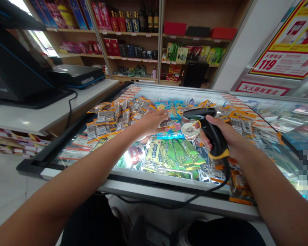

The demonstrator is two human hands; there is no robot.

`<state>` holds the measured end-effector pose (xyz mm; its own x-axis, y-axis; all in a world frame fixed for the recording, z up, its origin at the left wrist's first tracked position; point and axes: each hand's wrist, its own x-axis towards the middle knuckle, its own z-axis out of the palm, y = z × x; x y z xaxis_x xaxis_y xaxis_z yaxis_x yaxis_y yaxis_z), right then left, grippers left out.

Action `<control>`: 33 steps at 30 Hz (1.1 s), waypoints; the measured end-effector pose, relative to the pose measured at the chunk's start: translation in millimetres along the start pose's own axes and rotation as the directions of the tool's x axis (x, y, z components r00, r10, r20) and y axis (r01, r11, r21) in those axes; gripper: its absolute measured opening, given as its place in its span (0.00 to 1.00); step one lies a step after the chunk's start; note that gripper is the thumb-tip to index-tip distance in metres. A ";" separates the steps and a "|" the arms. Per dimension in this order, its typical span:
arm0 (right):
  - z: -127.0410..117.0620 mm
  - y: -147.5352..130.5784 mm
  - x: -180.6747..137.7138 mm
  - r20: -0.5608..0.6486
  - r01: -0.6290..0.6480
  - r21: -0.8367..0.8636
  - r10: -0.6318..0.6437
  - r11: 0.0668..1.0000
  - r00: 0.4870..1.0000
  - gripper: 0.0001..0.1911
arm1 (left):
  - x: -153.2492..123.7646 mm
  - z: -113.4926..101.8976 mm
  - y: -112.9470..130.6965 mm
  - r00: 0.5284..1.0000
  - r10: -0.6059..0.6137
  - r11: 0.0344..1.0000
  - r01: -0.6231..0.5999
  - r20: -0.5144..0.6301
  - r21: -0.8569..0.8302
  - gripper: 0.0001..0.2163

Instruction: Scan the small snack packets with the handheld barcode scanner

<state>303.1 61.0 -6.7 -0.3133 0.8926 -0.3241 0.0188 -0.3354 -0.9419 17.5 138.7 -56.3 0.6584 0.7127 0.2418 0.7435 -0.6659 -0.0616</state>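
My right hand (227, 135) is closed around the handle of a black and yellow barcode scanner (210, 131), whose head points left over a small round white-lidded cup (190, 130). My left hand (154, 121) reaches forward onto snack packets (110, 118) lying on the glass lid of a chest freezer (169, 186); its fingers curl down on a packet near the cup. The scanner's black cable (184, 201) hangs down over the freezer's front edge.
A white counter (41, 112) at the left carries a black till screen (12, 68) and a flat black device (77, 75). Wooden shelves (143, 34) of boxes and bottles line the back wall. A red and yellow poster (290, 41) hangs at the right.
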 end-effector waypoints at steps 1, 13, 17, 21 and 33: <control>-0.3 -2.4 0.2 -0.052 0.015 0.032 -0.013 0.999 0.999 0.23 | -0.1 -2.9 0.8 1.000 -0.017 0.999 0.017 0.009 0.038 0.25; -12.5 -17.4 0.6 -0.337 0.239 0.290 -0.135 0.927 0.932 0.17 | -6.6 -13.5 -6.3 1.000 -0.001 0.981 -0.002 0.017 0.195 0.21; -12.5 -16.3 0.9 -0.314 0.224 0.279 -0.131 0.934 0.940 0.19 | -4.7 -8.5 -3.7 0.995 -0.009 0.987 -0.007 0.098 0.159 0.18; -13.6 -17.5 1.5 -0.291 0.182 0.273 -0.099 0.945 0.951 0.20 | -4.5 -3.8 -16.8 0.995 -0.079 0.986 0.068 0.068 0.150 0.17; -16.3 -16.3 2.2 -0.255 0.203 0.299 -0.127 0.932 0.959 0.21 | -9.1 1.1 -40.8 0.983 -0.183 0.966 0.183 -0.018 0.184 0.22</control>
<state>317.6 73.4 6.5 -0.0606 0.9751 -0.2135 -0.3304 -0.2215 -0.9175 -18.7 159.6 -57.0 0.5094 0.8181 0.2668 0.8599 -0.4722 -0.1938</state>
